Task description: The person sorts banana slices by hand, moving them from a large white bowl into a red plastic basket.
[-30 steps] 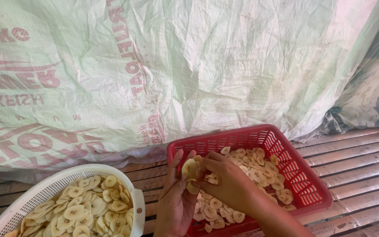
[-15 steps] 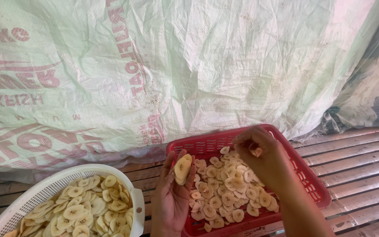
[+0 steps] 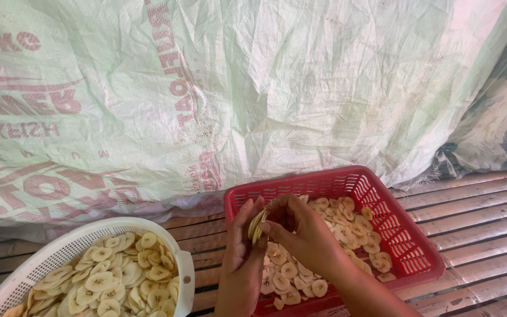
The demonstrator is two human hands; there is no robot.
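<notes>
Sacking (image 3: 300, 88) walls off the back, leaving a slatted floor (image 3: 476, 205) strip open at right. Two baskets sit apart: white (image 3: 36, 267) at left, red (image 3: 409, 235) in the middle, each holding uncountably many slices. Left hand (image 3: 243, 258) and right hand (image 3: 300, 232) meet above the red basket, fingers pinching a small stack (image 3: 257, 225).

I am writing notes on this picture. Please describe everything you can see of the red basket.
The red basket is rectangular, of what looks like plastic, with slotted mesh walls and a thicker rim. It sits level on slatted wooden boards, right of a white basket. Pale round fruit slices cover part of its bottom. The left hand and right hand hover over its near left corner, hiding it.
</notes>
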